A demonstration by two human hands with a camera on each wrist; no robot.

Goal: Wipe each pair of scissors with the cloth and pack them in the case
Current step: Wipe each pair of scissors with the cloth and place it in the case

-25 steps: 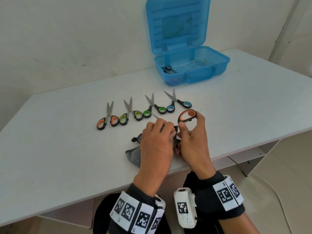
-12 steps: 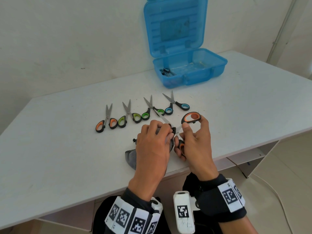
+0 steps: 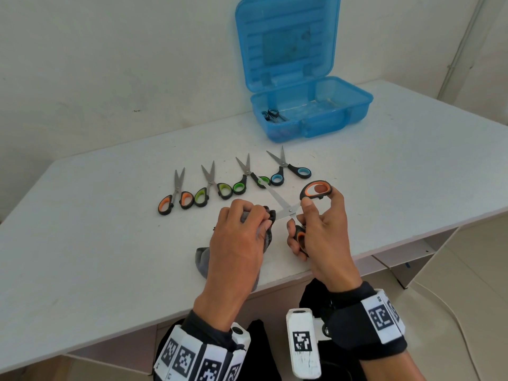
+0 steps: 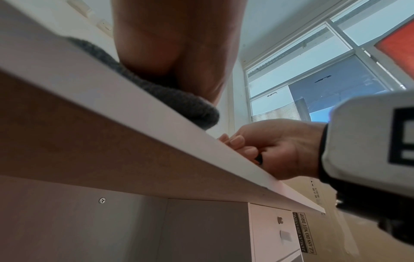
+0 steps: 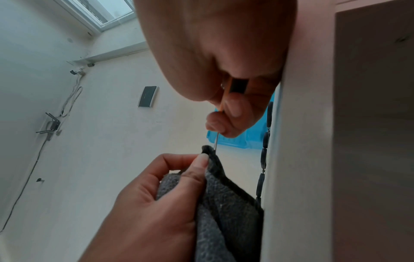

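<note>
My right hand grips an orange-handled pair of scissors with its blades spread wide, a finger through the upper loop. My left hand pinches the grey cloth around the tip of the lower blade; in the right wrist view the cloth wraps that blade end. Several more scissors lie in a row on the white table: orange, light green, green, blue. The blue case stands open at the back with one dark pair inside.
The table's front edge runs just under both wrists, with drawers below it. A wall stands close behind the case. The cloth's tail hangs near the edge.
The scissor blades have opened wider. My left hand with the cloth has slid outward along the lower blade toward its tip; the right hand has shifted slightly right.
</note>
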